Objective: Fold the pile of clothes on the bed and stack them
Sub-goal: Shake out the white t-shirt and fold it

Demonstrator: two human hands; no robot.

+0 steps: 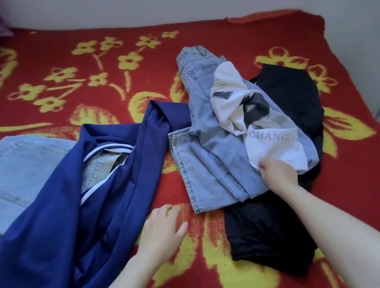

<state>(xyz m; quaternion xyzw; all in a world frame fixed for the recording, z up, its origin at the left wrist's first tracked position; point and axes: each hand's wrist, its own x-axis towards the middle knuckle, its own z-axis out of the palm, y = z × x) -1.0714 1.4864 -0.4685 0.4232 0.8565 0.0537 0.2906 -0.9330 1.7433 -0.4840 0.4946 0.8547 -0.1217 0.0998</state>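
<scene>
Right hand [278, 172] pinches near edge of white T-shirt [240, 108], crumpled atop jeans [210, 155] in pile, right of bed middle. Left hand [163, 226] spread flat on red blanket [116, 31]. Shirt light, limp, no slip risk. Pinched edge possibly hem; better hold at both shoulders.

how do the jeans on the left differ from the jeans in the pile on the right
The left jeans lie fairly flat with a blue jacket draped over them. The right jeans are rumpled, with a white t-shirt on top. The left jeans sit apart near the picture's edge, while the right jeans lie over a black garment. Both are light blue denim with a back pocket showing.
</scene>
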